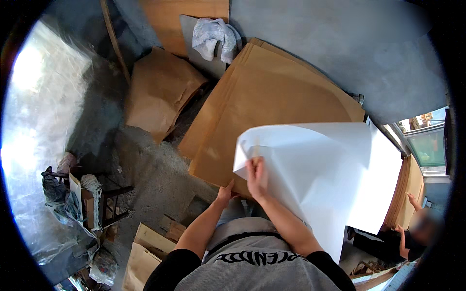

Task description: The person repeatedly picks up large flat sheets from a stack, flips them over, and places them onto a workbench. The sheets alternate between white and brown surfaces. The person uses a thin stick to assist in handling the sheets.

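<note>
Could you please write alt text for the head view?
A person's right hand, blurred, touches the curled left part of a large white sheet partly covering a stack of brown sheets; the left hand is at the stack's near edge. At right, a co-worker is beside another brown stack.

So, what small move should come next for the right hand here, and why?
Perhaps easing the left end of the white sheet down toward the brown stack with the right hand: that end looks bowed and curled over the brown surface, the right hand is at it, and the left hand is at the stack's near edge.
</note>
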### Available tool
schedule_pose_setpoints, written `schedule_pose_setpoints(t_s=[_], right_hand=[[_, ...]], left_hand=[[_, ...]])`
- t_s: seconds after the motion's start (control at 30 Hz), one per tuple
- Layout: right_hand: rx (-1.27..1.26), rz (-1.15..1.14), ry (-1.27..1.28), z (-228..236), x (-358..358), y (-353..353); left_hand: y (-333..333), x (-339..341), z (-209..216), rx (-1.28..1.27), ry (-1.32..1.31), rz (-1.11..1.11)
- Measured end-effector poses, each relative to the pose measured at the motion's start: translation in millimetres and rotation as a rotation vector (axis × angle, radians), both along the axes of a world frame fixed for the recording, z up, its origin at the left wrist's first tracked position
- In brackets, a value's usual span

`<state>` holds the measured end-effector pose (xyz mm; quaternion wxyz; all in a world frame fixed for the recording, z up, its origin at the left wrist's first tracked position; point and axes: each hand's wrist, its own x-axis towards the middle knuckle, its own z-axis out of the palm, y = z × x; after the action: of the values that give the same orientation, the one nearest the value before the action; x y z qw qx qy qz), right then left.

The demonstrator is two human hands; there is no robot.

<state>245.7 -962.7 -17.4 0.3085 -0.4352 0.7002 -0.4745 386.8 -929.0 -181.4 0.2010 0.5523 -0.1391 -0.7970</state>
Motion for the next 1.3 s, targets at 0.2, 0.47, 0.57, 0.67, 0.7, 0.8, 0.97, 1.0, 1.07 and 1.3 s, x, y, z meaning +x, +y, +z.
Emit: schedule_pose_setpoints(t_s=[0.2, 0.47, 0.57, 0.67, 0.7, 0.8, 0.97, 1.0, 1.07, 1.3], right_hand=[[0.115, 0.297, 0.139, -45.9, 59.0, -8.3], [0.198, 0.544, 0.167, -86.6, 54.0, 24.9], [0.412, 0.486, -0.137, -47.7, 21.4, 26.7], [0.578, 0.215, -0.683, -37.0, -31.0, 66.2], [0.599, 0.109, -0.756, -41.9, -51.5, 88.2], [0.471, -0.374, -0.830, -77.6, -113.8, 176.1], [0.237, -1.303, -0.701, -89.3, -193.7, 271.2], [0.161, -1.379, -0.740, -90.5, -203.9, 279.6], [0.074, -1.488, -0.815, -94.4, -218.4, 290.2], [0.227, -1.468, -1.023, -110.6, -253.4, 280.3]], left_hand=[[-5.4, 2.2, -4.4, -0.008, 0.056, -0.044], [-1.8, 18.8, -14.2, -0.113, 0.218, 0.059], [-1.9, 17.4, -4.1, -0.087, 0.190, 0.010], [-6.7, 5.2, 12.1, -0.012, 0.031, -0.108], [-8.7, 2.1, 13.3, -0.004, 0.011, -0.121], [-9.2, 1.2, 14.6, -0.018, -0.081, -0.139], [-11.1, 10.1, 8.8, 0.070, -0.203, -0.098], [-10.6, 6.0, 15.1, 0.082, -0.220, -0.095], [-2.8, -3.0, 28.2, 0.121, -0.267, 0.011], [5.3, 35.3, 21.6, 0.121, -0.069, 0.116]])
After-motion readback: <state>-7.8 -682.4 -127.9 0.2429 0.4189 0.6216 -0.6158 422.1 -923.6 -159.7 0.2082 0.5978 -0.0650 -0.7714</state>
